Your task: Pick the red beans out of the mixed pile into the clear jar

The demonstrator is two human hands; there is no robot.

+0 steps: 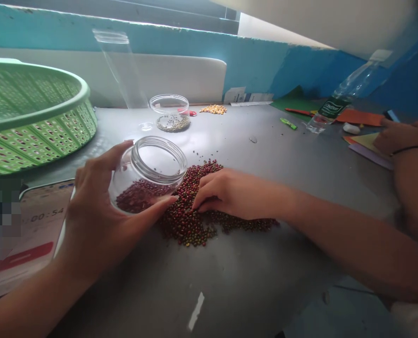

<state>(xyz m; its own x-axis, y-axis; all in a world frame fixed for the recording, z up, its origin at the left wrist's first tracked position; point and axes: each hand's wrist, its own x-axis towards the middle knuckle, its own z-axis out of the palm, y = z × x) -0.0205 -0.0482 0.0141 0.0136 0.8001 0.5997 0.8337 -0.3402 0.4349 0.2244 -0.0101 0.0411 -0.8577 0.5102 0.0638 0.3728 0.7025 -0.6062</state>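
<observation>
Wrapped round a clear wide-mouthed jar (124, 176), my left hand (105, 197) keeps it tilted with its mouth toward the right. Dark red beans (135, 195) lie in the lower part of the jar. On the grey table beside it spreads a pile of mixed red and green beans (191, 230). My right hand (223, 192) reaches into this pile, fingertips pinched together among the beans. Whether a bean sits between those fingertips is hidden.
A green basket (36, 136) and a phone (43, 225) are at the left. Behind stand a tall clear jar (124, 70), a round dish (174, 123) of pale seeds and a heap of corn kernels (214, 109). At right are a water bottle (332, 108) and another person's hands (399, 138).
</observation>
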